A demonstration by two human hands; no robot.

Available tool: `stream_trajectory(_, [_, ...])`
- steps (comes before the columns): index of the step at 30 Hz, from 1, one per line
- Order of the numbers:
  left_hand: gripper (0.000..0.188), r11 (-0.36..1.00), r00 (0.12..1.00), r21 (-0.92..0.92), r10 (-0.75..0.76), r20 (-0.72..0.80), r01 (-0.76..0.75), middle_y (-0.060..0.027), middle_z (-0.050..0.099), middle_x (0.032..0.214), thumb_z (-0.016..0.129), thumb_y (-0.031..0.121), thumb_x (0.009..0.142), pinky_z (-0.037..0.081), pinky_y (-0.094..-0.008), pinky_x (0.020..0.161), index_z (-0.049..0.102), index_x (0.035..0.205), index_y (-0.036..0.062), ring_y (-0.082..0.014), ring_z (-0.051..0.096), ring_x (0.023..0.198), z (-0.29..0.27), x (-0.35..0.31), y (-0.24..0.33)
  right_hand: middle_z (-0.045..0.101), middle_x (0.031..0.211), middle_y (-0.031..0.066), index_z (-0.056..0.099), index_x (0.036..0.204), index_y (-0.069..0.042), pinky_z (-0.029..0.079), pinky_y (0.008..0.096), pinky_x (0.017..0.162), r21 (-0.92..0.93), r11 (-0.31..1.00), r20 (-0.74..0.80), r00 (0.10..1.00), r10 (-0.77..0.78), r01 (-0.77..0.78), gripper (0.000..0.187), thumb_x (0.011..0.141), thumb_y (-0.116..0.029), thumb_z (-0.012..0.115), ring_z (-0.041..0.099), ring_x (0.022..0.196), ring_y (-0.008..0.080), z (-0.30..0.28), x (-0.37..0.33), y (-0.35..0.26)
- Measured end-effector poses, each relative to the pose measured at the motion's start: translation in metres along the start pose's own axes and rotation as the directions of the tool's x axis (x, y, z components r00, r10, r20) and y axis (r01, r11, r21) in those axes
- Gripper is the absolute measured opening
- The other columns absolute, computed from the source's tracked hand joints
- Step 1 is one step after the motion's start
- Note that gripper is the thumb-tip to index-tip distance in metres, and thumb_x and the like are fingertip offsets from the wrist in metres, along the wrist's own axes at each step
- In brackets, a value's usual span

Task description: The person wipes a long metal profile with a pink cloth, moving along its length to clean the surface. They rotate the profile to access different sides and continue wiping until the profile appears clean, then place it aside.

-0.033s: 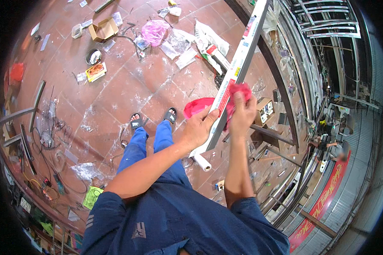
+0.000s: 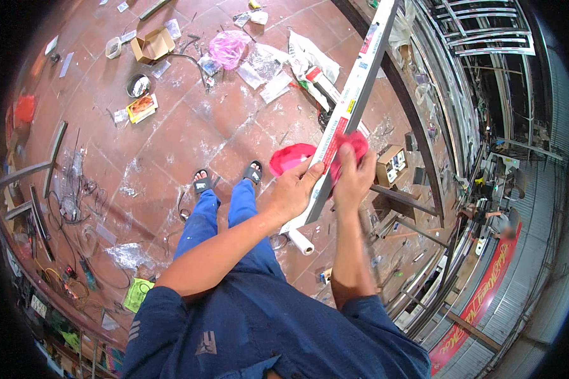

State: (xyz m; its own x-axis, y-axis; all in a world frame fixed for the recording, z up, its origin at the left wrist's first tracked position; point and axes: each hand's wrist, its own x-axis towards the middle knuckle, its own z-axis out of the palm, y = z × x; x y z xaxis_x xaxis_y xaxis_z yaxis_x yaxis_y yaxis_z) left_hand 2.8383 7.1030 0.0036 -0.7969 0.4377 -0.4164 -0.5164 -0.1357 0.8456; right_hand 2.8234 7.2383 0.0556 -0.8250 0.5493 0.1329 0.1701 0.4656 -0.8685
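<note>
A long metal bar [image 2: 342, 123], faced with white film with red and yellow labels and dark along its side, slants from near my waist to the upper right. My left hand [image 2: 292, 194] is closed around it close to its near end, thumb on the white face. On the bar's right side my right hand [image 2: 355, 177] grips a crumpled red cloth [image 2: 354, 144] pressed against the dark side. Bright pink-red material [image 2: 289, 158] shows left of the bar, beyond my left hand; whether it joins the cloth is hidden.
Below the bar's near end is a white roll [image 2: 301, 242]. A dark metal frame [image 2: 417, 120] runs along the right, beside an open carton [image 2: 392, 165]. Plastic scraps, a pink bag [image 2: 229, 49] and a cardboard box [image 2: 153, 45] litter the tiled floor. Cables [image 2: 69, 284] lie at left.
My right hand and the red cloth have shifted slightly left and nearer to me along the bar. The left hand keeps its grip, and the bar has barely moved.
</note>
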Motion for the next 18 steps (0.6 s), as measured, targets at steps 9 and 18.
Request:
stream_trajectory(9, [0.058,0.999,0.999,0.0,-0.041,0.01,0.041,-0.0119,0.076,0.099,0.052,0.055,0.112,0.054,-0.0334,0.084,0.074,0.131,0.0039,-0.0145,0.066,0.091,-0.015,0.02,-0.027,0.066,0.094,0.0067,0.066,0.107,0.001,0.05,0.0312,0.075,-0.092,0.987,0.067,0.99,-0.127,0.132,0.02,0.1,-0.015,0.076,0.059,0.084,0.0126,0.018,0.033,0.008])
stream_trajectory(18, [0.054,0.998,0.998,0.044,-0.051,-0.021,0.052,-0.0025,0.073,0.094,0.053,0.047,0.114,0.05,-0.0288,0.079,0.073,0.129,-0.0003,-0.0092,0.06,0.088,-0.029,0.017,-0.015,0.07,0.092,0.0144,0.064,0.102,0.003,0.053,0.0395,0.078,0.063,0.996,-0.093,0.993,0.069,-0.063,0.031,0.097,-0.024,0.078,0.066,0.084,0.0227,0.056,0.142,0.024])
